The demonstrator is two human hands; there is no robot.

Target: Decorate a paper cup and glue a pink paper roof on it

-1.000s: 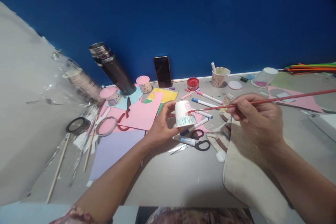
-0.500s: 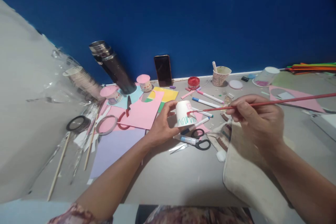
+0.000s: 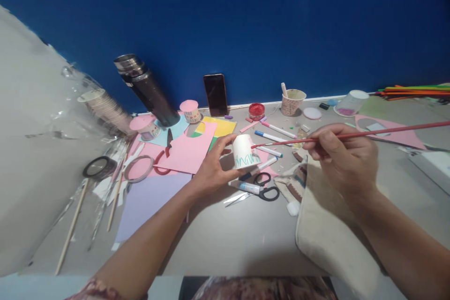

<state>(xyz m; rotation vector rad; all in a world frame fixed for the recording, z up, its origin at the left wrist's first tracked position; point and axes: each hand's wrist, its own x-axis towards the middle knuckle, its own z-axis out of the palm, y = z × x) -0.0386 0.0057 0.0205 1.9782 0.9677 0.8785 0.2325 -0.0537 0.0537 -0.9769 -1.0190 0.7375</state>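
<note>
Blue wall point(image 3: 225, 33) beyond, grey table point(image 3: 225, 239) below: the right hand point(image 3: 341, 159) pinches a slender red brush point(image 3: 386, 131), its long axis running nearly crosswise, tip leftward at the upturned paper cup point(image 3: 242, 150), which the nearer left hand point(image 3: 213, 164) grips between thumb and fingers, apparently above the tabletop.

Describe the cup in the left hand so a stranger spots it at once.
Below the blue wall stretches a grey table. Near its middle, the left hand holds a small white cup mouth-down. Unlike the pink-topped cups farther back, it has green zigzags above its wide rim and a red paintbrush at its side.
</note>
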